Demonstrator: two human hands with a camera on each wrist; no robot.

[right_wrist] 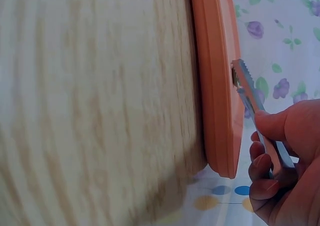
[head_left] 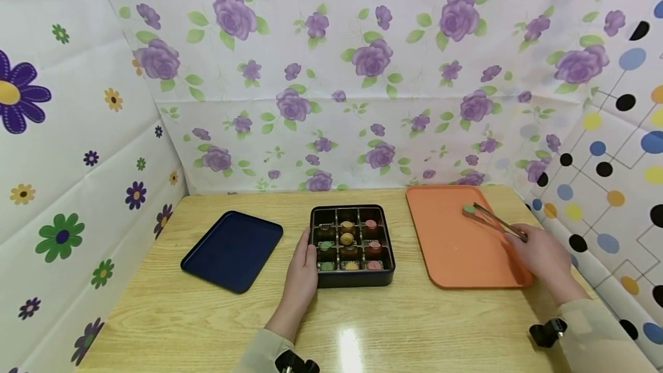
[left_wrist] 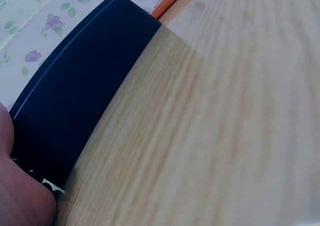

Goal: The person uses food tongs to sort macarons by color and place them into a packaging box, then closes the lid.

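Observation:
My left hand rests along the left side of a black divided box, its fingers straight against the wall. In the left wrist view, part of that hand touches the box's end. Inside the box sit several small macarons: green ones on the left, yellow in the middle column, pink on the right. My right hand grips metal tongs over the orange tray. A green macaron is between the tong tips; whether it touches the tray is unclear.
A dark blue tray lies left of the box on the wooden table. The orange tray stands to the right. Flowered cloth hangs behind, with patterned cloth on both sides.

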